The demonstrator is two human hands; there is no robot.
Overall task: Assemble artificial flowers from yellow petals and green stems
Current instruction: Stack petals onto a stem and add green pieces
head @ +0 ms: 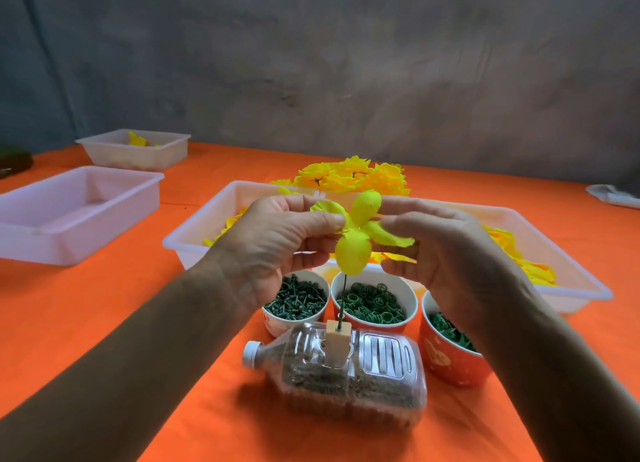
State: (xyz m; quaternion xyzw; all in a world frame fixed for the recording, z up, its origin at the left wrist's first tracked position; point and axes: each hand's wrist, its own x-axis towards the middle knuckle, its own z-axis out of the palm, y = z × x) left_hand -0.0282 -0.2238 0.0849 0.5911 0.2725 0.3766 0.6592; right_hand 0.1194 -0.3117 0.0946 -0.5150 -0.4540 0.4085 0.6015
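Note:
A yellow petal piece [356, 250] with several lobes sits at the top of a thin upright pin [342, 302]. The pin stands in a small wooden block [337, 340] set into a plastic bottle [346, 375] lying on its side. My left hand [277, 243] pinches the petal piece from the left. My right hand [446, 250] pinches it from the right. Three cups stand behind the bottle: one with green stem pins [296, 299], one with green rings [372, 302], one red cup [450, 344] with green parts.
A large white tray [194, 233] of loose yellow petals lies behind the cups, with finished yellow flowers [349, 177] heaped at its far side. Two more white trays [79, 215] [135, 150] stand at the left on the orange tablecloth. A grey wall rises behind.

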